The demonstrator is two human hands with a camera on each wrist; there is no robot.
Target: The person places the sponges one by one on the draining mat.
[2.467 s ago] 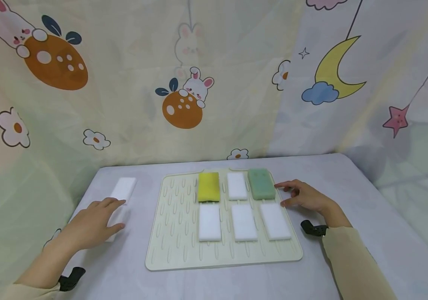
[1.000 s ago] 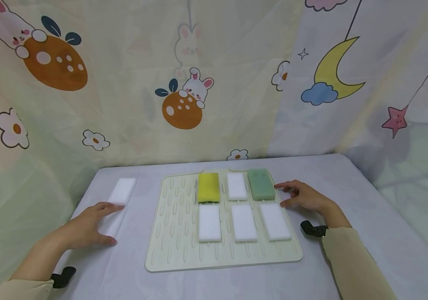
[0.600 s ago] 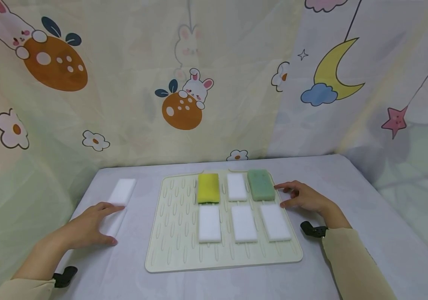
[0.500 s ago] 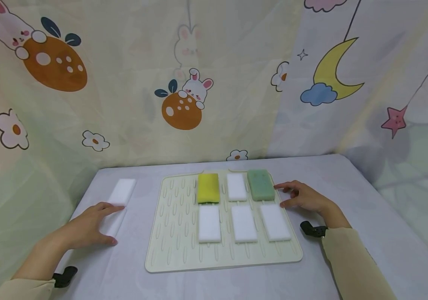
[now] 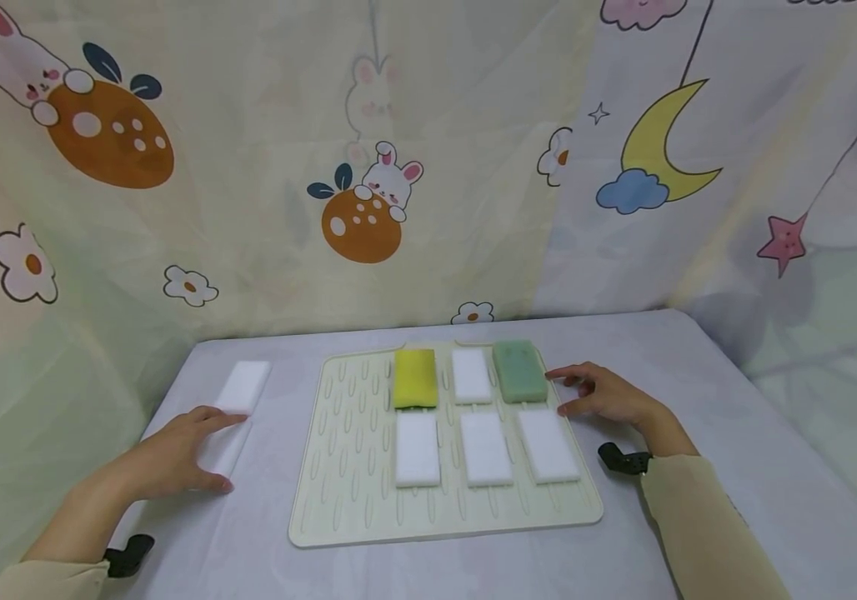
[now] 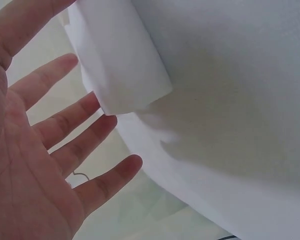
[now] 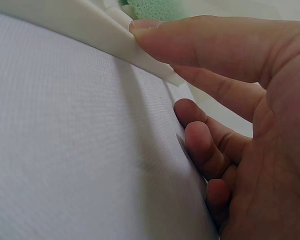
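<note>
In the head view, my left hand [image 5: 173, 454] lies at the left edge of a white sponge [image 5: 243, 387], part of the white surface beside it hidden by the hand. In the left wrist view its fingers [image 6: 80, 137] are spread, the tips right at the white block's side [image 6: 122, 60]. My right hand [image 5: 616, 400] is at the right rim of a cream drying mat [image 5: 353, 500]. Its thumb touches the rim and its index finger reaches to the mat's edge, while the other fingers [image 7: 197, 135] curl loosely under, holding nothing.
On the mat lie a yellow sponge [image 5: 415, 378] with a dark underside, a green sponge [image 5: 520, 372] and several white sponges [image 5: 417, 450]. A white cloth [image 5: 458, 571] covers the table, and a printed curtain [image 5: 263, 200] hangs around its back and sides.
My left hand has drawn back a little toward the left and lower, uncovering more of the far white sponge, then stayed still. The right hand and the sponges on the mat keep their places.
</note>
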